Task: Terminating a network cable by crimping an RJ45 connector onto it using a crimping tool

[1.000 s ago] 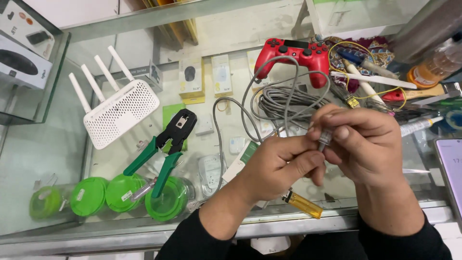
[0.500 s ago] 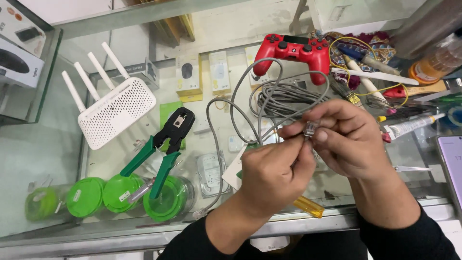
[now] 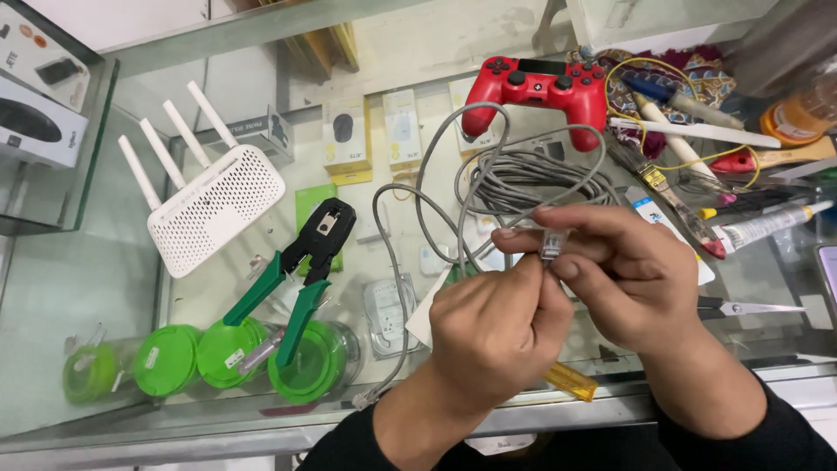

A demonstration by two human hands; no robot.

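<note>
The clear modular plug (image 3: 552, 243) stands upright between both hands, pinched by right hand (image 3: 641, 283) fingertips, left hand (image 3: 497, 336) clamped on the grey cable (image 3: 436, 209) just below.

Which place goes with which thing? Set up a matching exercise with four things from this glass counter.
Things:
1. red game controller
2. white router with four antennas
3. green-handled crimping tool
4. clear plastic cable plug

Places:
A. pinched between the fingers of both hands
B. far side, above the grey cable coil
C. left part of the counter
D. lying over the green round lids

Pairs: 1-B, 2-C, 3-D, 4-A
</note>
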